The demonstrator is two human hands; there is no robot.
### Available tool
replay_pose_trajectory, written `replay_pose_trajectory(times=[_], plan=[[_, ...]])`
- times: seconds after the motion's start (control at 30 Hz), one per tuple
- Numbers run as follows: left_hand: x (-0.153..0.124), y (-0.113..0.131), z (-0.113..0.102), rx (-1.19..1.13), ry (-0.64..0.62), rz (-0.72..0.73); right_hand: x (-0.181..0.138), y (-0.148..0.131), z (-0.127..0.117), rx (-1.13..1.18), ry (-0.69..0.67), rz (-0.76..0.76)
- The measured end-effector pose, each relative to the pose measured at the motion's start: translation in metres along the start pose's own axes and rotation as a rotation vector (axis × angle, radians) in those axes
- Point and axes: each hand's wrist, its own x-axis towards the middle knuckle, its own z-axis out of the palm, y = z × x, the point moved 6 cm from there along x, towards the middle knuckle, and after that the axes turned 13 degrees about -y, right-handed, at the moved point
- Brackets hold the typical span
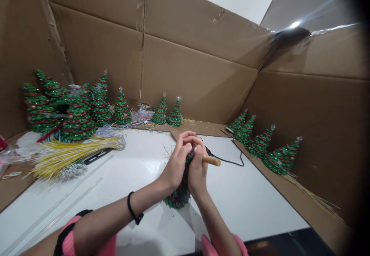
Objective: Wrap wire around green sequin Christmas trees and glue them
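A small green Christmas tree (177,201) stands on the white table, its upper part mostly hidden behind my hands. My left hand (179,163) is closed around the tree's top from the left, thumb bent inward. On the other side, my right hand (198,171) is closed against the tree top, its thumb beside the left one. A round wooden stick (212,160) juts out to the right from my right hand; its other end is hidden. The fingers of both hands meet over the top.
White tabletop (245,194) with cardboard walls (199,82) behind. Decorated trees (78,113) crowd the back left; others (281,156) line the right edge. A bundle of yellow and white wires (75,152) lies left. A black cable (231,163) loops behind my right hand.
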Motion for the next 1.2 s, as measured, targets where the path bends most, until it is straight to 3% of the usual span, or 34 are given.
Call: replay_pose_trajectory(times=[0.53,0.77,1.0,1.2], plan=[[-0.0009,-0.0001,-0.0018,-0.025,-0.002,0.003,0.0007,-0.0044,0.0012,-0.027,0.034,-0.062],[0.0005,0.0012,-0.0019,0.022,-0.06,-0.01,-0.0015,0.0044,0.0004,0.017,0.039,0.014],[-0.0017,-0.0017,-0.0044,-0.012,-0.035,-0.023,0.0009,-0.0035,0.0025,-0.009,-0.015,0.015],[-0.0009,-0.0018,-0.0024,0.042,-0.056,-0.058,-0.0019,0.003,-0.0017,-0.025,0.026,0.074]])
